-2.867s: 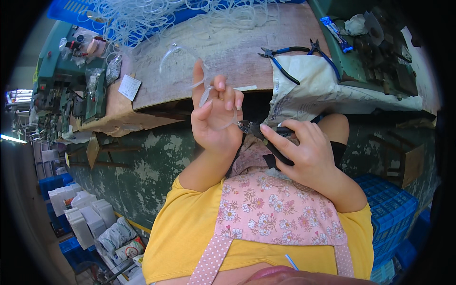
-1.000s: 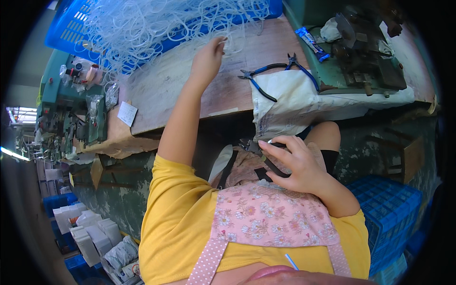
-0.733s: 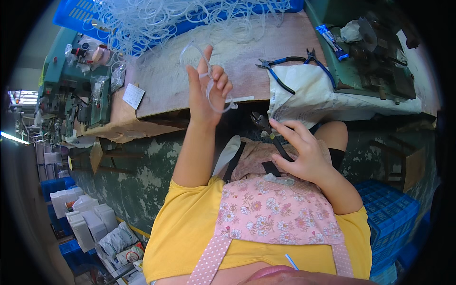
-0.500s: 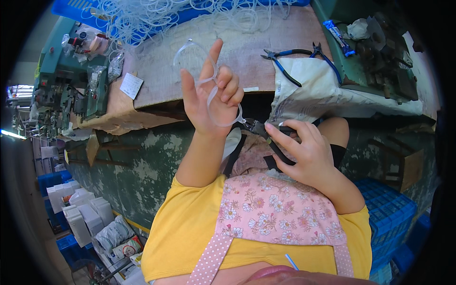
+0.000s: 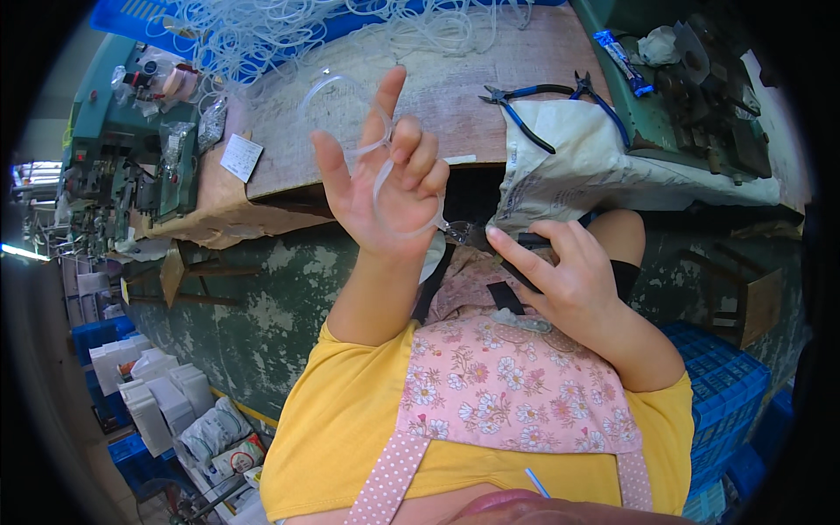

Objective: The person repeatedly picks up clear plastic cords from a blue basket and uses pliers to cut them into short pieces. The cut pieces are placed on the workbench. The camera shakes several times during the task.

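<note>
My left hand (image 5: 394, 201) is raised over the table's near edge, its index finger and thumb stretched up and the other fingers curled. They grip a clear plastic tubing piece (image 5: 377, 194) looped in a figure-eight; one loop hangs across the palm, the other rises beyond the thumb. My right hand (image 5: 569, 276) is wrapped around dark-handled pliers (image 5: 477, 236). The plier jaws meet the lower loop's end just right of my left wrist; whether they are closed on it is too small to tell.
A blue tray (image 5: 350, 26) heaped with clear tubing loops stands at the table's back. Two blue-handled pliers (image 5: 534, 131) lie at the right by white sacking (image 5: 560, 184). Green machines (image 5: 713, 114) flank both sides. A paper slip (image 5: 241, 157) lies left.
My left hand and the tubing have shifted slightly left, and the loops have tilted. The right hand and pliers have turned a little, with the plier handles now more covered by the fingers.
</note>
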The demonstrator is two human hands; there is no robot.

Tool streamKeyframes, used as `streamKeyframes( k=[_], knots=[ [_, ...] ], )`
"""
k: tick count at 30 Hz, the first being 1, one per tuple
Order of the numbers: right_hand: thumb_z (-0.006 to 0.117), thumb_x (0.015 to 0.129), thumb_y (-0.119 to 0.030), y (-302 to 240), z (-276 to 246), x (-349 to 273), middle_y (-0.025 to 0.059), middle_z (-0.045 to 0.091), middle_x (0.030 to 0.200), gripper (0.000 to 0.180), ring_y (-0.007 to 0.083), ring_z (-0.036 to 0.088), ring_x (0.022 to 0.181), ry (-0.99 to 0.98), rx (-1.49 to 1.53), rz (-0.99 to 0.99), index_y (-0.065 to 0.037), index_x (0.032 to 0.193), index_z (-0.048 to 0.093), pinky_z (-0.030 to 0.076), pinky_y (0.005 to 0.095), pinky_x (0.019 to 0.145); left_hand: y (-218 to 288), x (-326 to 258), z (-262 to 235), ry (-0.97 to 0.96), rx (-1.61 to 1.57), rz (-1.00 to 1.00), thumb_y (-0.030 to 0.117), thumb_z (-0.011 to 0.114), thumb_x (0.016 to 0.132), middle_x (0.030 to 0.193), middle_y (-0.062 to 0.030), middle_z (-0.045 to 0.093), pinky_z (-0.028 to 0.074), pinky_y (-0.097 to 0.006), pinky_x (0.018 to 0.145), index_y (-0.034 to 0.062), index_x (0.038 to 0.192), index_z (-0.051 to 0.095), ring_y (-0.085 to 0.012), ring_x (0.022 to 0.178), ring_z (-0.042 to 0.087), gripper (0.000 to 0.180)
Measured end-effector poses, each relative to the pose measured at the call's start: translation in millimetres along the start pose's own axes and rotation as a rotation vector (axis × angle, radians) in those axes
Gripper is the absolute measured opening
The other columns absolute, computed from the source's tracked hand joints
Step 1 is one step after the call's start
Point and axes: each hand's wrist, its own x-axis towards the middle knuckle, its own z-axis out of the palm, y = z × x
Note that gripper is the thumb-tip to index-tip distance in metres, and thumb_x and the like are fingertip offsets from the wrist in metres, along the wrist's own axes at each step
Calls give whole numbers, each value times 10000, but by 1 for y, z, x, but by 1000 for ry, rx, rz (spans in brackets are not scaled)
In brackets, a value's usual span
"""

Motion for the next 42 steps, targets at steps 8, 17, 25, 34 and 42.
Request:
streamKeyframes(
  k=[8,17,25,34,42],
  knots=[
    [667,716,-112,15,-8,0,106,537,955,600,248,557,794,1,-67,-97,-221,1303,603,485,340,690,0,7,-2,-23,-57,-131,622,426,934,806,-18,409,299,-262,571,30,1511,155,-124,651,314,870],
    [744,661,-25,16,-12,6,111,552,991,675,271,586,838,120,380,286,-175,1302,598,503,351,727,7,12,-4,-109,-112,-183,616,416,937,808,-24,409,289,-270,572,34,1516,139,-130,654,314,866],
    [764,632,-107,3,-21,8,100,549,1028,658,269,544,872,-15,76,-22,-221,1265,626,434,368,732,4,12,-1,-100,-92,-233,597,433,936,801,-24,400,296,-265,569,30,1516,139,-123,648,325,863],
    [758,612,-109,19,-25,13,91,549,1003,626,243,532,812,-55,-64,-218,-210,1221,653,443,352,688,1,19,-1,-45,-114,-539,576,435,947,772,-15,369,287,-238,527,-20,1501,136,-107,623,315,867],
    [737,666,-134,26,-32,17,93,569,1026,602,253,546,870,-9,299,-21,-226,1253,635,430,357,750,-2,26,-6,-21,-183,-617,567,381,970,757,-1,389,276,-211,487,-35,1476,226,-91,609,324,802]
  ],
)
